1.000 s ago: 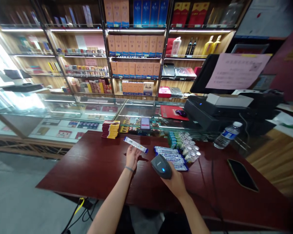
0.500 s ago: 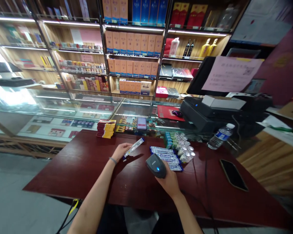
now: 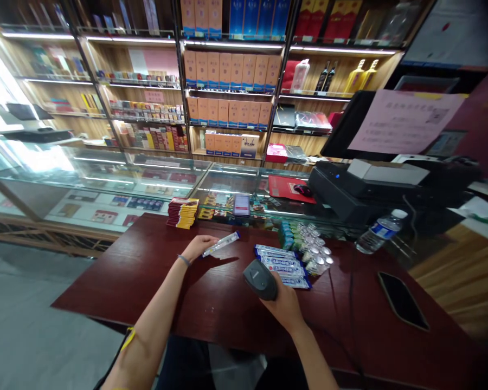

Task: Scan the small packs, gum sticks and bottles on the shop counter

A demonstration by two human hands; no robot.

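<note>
My left hand is closed on one end of a slim packet, clear and white with blue ends, held tilted just above the dark red table. My right hand wraps round the handle of a dark grey barcode scanner, whose head points up and to the left. Beside the scanner, several blue-and-white slim packets lie in a row on the table. Right behind them stand small clear-topped containers and green-blue ones in rows.
A stack of red-and-yellow packs stands at the table's back left. On the right are a water bottle and a phone. Beyond the table run a glass display counter, a small screen, a mouse and a monitor.
The packet in my left hand is tilted a little flatter. The blue light on the scanner no longer shows. The whole view has shifted slightly, with things appearing further right.
</note>
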